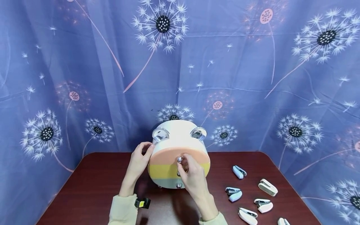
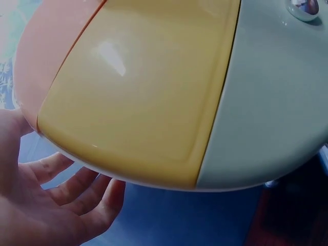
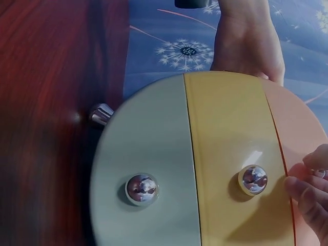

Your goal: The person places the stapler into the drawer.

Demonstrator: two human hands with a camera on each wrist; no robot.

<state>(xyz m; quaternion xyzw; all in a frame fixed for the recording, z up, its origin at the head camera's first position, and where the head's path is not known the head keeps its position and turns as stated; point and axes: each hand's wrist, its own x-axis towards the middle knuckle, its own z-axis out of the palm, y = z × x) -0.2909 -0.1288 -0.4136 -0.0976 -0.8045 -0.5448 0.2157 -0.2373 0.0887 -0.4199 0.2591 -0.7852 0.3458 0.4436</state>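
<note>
A rounded white box [image 1: 179, 132] with a striped front stands on the table. Its front has a peach drawer [image 1: 166, 155], a yellow drawer [image 2: 138, 92] and a grey-green drawer [image 3: 148, 128], each with a round silver knob. Thumb and fingers of my right hand [image 1: 194, 175] pinch the top knob [image 1: 179, 159] of the peach drawer. My left hand [image 1: 141, 161] rests against the box's left side, its fingers loosely bent along the side and back in the left wrist view. All three drawers look flush with the front.
Right of the box lie several small staplers, among them a pale blue stapler [image 1: 239, 172] and a white stapler [image 1: 267, 187]. Two silver ear-like pieces sit on the box, including the left ear piece [image 1: 161, 134]. A blue dandelion curtain [image 1: 180, 72] hangs behind the dark red table [image 1: 92, 187].
</note>
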